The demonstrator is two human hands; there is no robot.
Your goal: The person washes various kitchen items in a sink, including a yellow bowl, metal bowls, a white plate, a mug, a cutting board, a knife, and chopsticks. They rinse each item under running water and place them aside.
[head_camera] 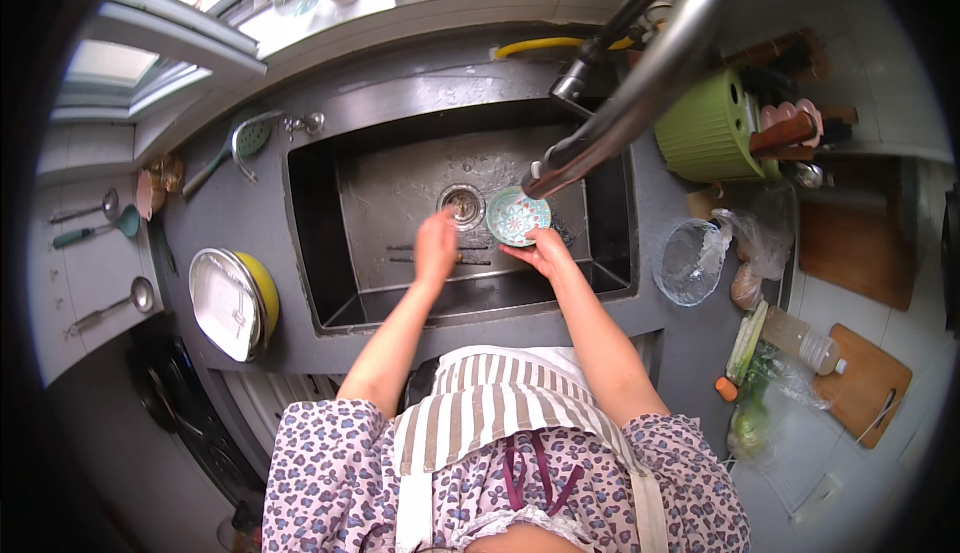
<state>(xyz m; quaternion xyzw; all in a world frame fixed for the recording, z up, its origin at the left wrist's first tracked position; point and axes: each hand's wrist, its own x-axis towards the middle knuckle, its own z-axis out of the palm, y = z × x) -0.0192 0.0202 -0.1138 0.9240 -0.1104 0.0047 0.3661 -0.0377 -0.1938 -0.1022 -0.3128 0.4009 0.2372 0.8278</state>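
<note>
In the steel sink [390, 178], my right hand [550, 254] grips a small turquoise-and-white patterned bowl [517, 215] by its near rim, thumb over the edge. The bowl's inside faces up beneath the spout of the large faucet [637, 87]. My left hand [435, 245] is beside the drain [461, 206], left of the bowl; motion blurs its fingers, so I cannot tell if they hold anything. Dark chopsticks [401, 259] lie on the sink floor, partly behind that hand.
Left of the sink stand stacked basins [225, 305] and a small curved tap [244, 140]. To the right are a green knife holder [697, 129], a clear glass bowl [690, 262], a plastic bottle [802, 339] and green vegetables [750, 410]. The faucet overhangs the sink's right side.
</note>
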